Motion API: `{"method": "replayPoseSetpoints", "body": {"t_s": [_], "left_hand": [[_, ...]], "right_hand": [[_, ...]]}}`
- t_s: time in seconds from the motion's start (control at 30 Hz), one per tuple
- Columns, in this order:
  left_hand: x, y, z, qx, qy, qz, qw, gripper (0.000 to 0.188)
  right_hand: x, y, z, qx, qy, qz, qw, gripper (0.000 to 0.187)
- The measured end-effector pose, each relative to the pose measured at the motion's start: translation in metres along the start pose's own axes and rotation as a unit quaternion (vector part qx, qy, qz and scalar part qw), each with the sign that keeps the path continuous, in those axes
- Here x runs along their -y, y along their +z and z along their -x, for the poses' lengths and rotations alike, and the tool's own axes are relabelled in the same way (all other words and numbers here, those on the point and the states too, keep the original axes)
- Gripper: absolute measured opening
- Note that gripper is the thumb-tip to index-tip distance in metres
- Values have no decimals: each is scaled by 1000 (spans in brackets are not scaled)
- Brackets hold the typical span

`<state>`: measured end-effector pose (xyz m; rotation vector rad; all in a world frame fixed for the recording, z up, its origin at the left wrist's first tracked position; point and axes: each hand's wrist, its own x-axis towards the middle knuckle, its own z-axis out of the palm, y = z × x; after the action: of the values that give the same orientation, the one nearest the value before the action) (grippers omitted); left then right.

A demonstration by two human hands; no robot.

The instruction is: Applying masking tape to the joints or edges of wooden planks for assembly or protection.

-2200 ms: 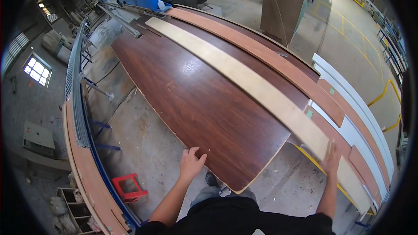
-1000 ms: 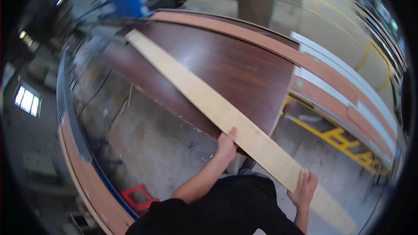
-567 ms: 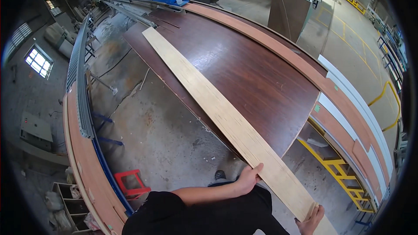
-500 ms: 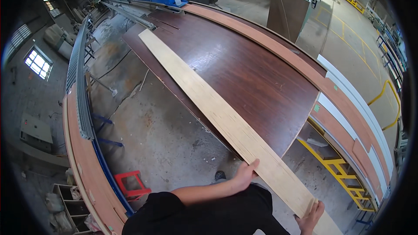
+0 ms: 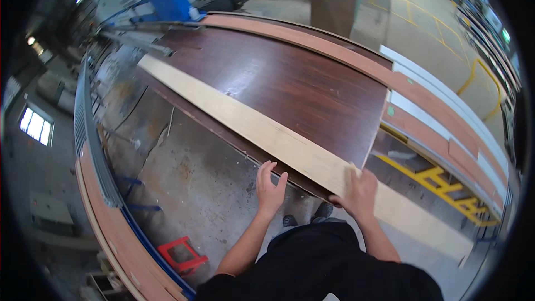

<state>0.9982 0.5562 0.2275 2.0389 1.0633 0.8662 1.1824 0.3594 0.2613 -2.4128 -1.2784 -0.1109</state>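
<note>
A long pale wooden plank (image 5: 267,131) lies slantwise on a dark brown, wood-grained tabletop (image 5: 290,89), its near right end jutting past the table's edge. My right hand (image 5: 359,192) grips the plank where it leaves the table, fingers across the top face and thumb at the near edge; motion blurs the fingertips slightly. Just off the table's near edge, my left hand (image 5: 271,192) hangs in the air, fingers apart and holding nothing. A strip of dark tabletop shows between the plank and that near edge.
Reddish boards (image 5: 312,42) run along the table's far side, with white strips (image 5: 440,92) at the right. Below these stands a yellow metal frame (image 5: 440,181). On the floor at lower left is a red stool (image 5: 181,253), beside a rack of long boards (image 5: 103,206).
My left hand has let go of the plank and opened beside it. My right hand has moved from near the plank's end to a grip farther up. My view has shifted.
</note>
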Motion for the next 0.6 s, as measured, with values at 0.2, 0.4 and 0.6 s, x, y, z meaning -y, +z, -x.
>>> {"method": "replayPoseSetpoints", "body": {"t_s": [0.2,0.4,0.6], "left_hand": [[-29,13,18,91,63,-10,994,50],[-27,26,37,226,-119,315,914,39],[-63,48,71,394,-238,519,720,35]], "right_hand": [[34,28,-56,-62,-32,-102,992,104],[34,-5,1,-49,-32,-304,951,46],[36,-30,87,-94,-12,-299,950,38]]}}
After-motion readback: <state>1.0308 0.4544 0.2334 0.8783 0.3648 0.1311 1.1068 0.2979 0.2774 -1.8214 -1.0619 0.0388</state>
